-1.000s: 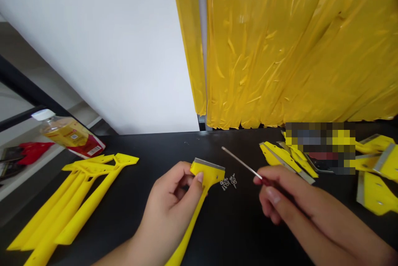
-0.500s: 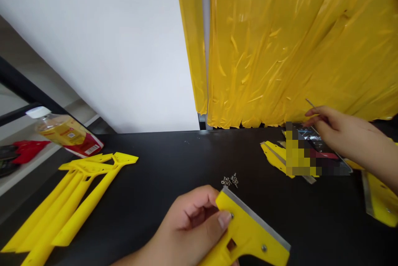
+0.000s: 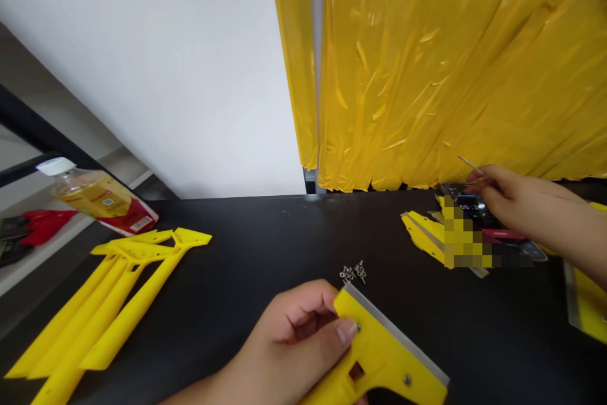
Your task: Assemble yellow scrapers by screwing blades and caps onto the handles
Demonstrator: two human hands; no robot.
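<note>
My left hand [image 3: 294, 342] is shut on a yellow plastic scraper [image 3: 384, 354] with a steel blade along its upper edge, its thumb pressed near a small screw. A little pile of tiny metal screws [image 3: 351, 273] lies on the black table [image 3: 260, 234] just above that hand. Far to the right, my right hand [image 3: 521, 203] grips a thin screwdriver with a metal shaft [image 3: 470, 166], its handle hidden in my fingers. That hand hovers over a heap of yellow scrapers [image 3: 424, 234], partly covered by a pixelated patch [image 3: 474, 237].
Several yellow scraper handles [image 3: 109, 304] lie at the table's left. Behind them stand a plastic bottle of yellow liquid [image 3: 95, 196] and a red object [image 3: 47, 228] lower on a shelf. A yellow plastic sheet [image 3: 427, 76] hangs beside a white wall [image 3: 165, 76] at the table's back edge.
Over the second, the scraper moved toward me and right, turning its blade up-right. My right hand carried the screwdriver from mid-table to the far right. The last half second shows little movement.
</note>
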